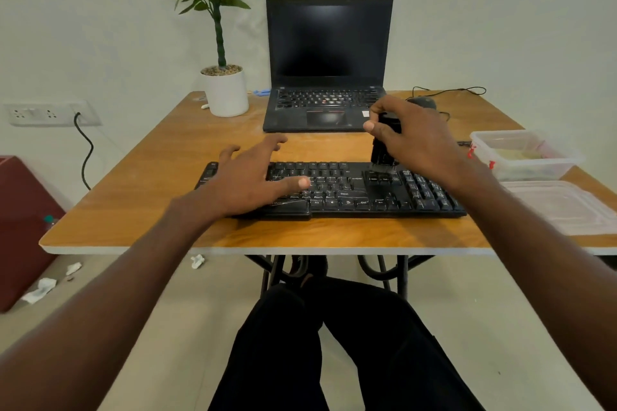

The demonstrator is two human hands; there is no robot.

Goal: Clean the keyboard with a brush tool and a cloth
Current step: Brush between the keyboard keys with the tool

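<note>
Black and dusty, the keyboard (334, 188) lies near the front edge of the wooden table (167, 210). The left hand (247, 177) rests flat on the keyboard's left half, fingers spread and straight, steadying it. The right hand (410, 140) is wrapped round a black brush tool (384, 147) held upright, bristles touching the keys above the arrow cluster, right of the keyboard's middle. Pale specks show on many keys, so brushing looks partly done at most, and wiping is still to come; no cloth is clearly visible. Right of the keyboard sit a flat lid (564, 207) and a clear plastic box (521, 153). Beyond the keyboard stand an open laptop (329, 63) and a potted plant (220, 43).
</note>
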